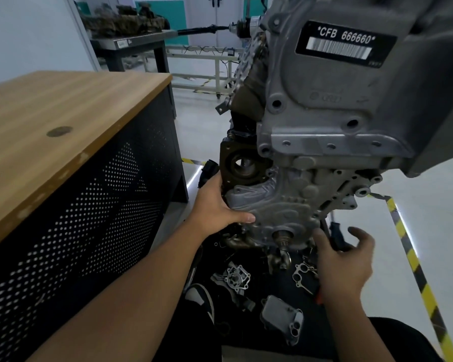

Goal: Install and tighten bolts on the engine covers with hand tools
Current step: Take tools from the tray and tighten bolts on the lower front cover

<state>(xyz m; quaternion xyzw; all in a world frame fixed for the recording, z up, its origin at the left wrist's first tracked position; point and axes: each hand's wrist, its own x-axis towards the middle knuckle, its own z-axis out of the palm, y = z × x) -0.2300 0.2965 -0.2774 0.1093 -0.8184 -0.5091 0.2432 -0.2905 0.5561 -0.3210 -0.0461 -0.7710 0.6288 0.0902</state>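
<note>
The engine hangs upright in front of me, with a grey upper cover (324,105) that carries a black label. Below it is the grey lower cover (285,205), with a shaft stub (283,235) poking out near its bottom. My left hand (217,205) grips the lower cover's left edge, thumb lying across its face and fingers hidden behind. My right hand (343,262) is at the cover's lower right corner and holds a black-handled tool (336,236) between thumb and loosely curled fingers. The tool's thin shaft points up along the cover's edge. I can make out no loose bolt.
A wood-topped cabinet (63,113) with a perforated black side stands close on the left. Under the engine lie a pump housing (236,278), a finned part (280,314) and a metal gasket (302,273). Yellow-black floor tape (408,252) runs on the right. My shoe (202,296) is below.
</note>
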